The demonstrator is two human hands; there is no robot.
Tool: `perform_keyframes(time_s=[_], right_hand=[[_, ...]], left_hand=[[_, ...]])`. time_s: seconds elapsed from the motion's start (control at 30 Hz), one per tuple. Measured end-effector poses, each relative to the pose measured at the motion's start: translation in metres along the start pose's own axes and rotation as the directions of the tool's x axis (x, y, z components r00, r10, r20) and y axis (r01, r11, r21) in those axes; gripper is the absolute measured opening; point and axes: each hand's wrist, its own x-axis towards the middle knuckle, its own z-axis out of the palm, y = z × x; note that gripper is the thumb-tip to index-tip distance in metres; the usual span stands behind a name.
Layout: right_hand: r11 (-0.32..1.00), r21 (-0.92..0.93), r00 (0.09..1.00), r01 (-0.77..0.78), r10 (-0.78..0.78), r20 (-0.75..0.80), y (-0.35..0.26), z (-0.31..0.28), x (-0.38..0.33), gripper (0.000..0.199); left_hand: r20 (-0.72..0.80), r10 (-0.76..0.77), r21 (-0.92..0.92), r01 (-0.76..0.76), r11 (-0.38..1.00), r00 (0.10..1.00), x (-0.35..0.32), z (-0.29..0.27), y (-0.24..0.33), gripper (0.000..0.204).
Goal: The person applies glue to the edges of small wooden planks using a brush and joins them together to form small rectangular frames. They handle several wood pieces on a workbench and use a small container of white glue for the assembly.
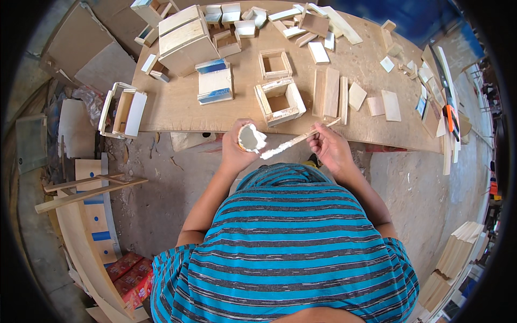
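Glue cup (pixel 250 138) holding white glue, stick (pixel 293 141) dipped

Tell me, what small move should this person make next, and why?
Probably carry the stick to the open wooden box just ahead. The right hand holds it with its white-coated end at the small cup of white paste in the left hand, so it looks loaded.

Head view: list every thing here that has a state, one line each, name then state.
left hand: closed around a small cup
small cup: tilted, holds white paste
right hand: gripping a thin wooden stick
thin wooden stick: its end coated white, at the cup
open wooden box: on the workbench, no lid, empty
saw: lying flat, untouched
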Motion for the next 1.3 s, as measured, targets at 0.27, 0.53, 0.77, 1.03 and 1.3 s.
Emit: perform_keyframes(time_s=[0.27, 0.53, 0.77, 1.03, 1.3], right_hand=[[0.949, 0.023, 0.947, 0.315, -0.312, -0.078, -0.014, -0.002, 0.010, 0.022], [0.923, -0.108, 0.929, 0.369, -0.371, 0.001, 0.006, -0.015, 0.015, 0.022], [0.915, -0.117, 0.922, 0.385, -0.379, 0.072, 0.016, -0.023, 0.002, 0.023], [0.934, -0.044, 0.929, 0.353, -0.345, 0.131, 0.021, -0.043, 0.000, 0.021], [0.936, -0.007, 0.929, 0.352, -0.348, 0.128, 0.020, -0.048, 0.000, 0.020]], left_hand=[[-0.092, -0.083, -0.002, 0.083, 0.997, 0.992, -0.004, -0.019, -0.012, 0.048], [-0.095, -0.078, -0.022, 0.076, 0.997, 0.992, -0.005, -0.014, -0.015, 0.050], [-0.089, -0.073, 0.006, 0.074, 0.997, 0.993, -0.002, -0.013, -0.017, 0.048], [-0.075, -0.089, -0.003, 0.089, 0.996, 0.993, 0.002, -0.012, -0.017, 0.047], [-0.078, -0.080, -0.008, 0.080, 0.997, 0.994, 0.004, -0.014, -0.018, 0.047]])
